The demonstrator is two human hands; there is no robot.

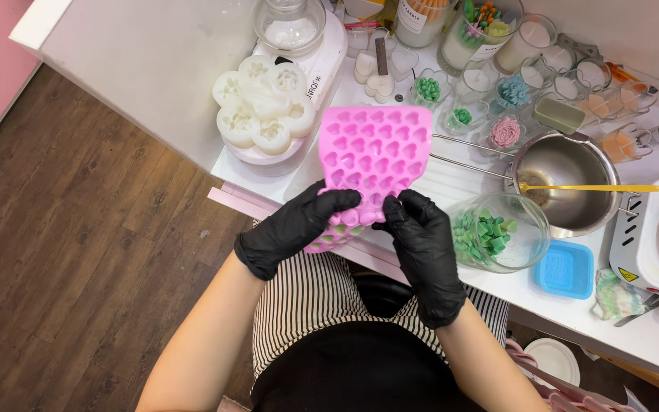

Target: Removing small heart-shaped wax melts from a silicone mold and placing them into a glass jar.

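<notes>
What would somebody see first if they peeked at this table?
Probably the bright pink heart mould in the middle, held at its near end by the left hand and right hand, both in black gloves. Left of it sits a white flower mould; to the right, a glass bowl of green wax bits and a steel pot with a gold spoon.

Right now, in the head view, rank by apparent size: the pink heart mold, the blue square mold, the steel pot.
1. pink heart mold, though it is held nearer the camera
2. steel pot
3. blue square mold

Both gloved hands in pinching grip
</notes>
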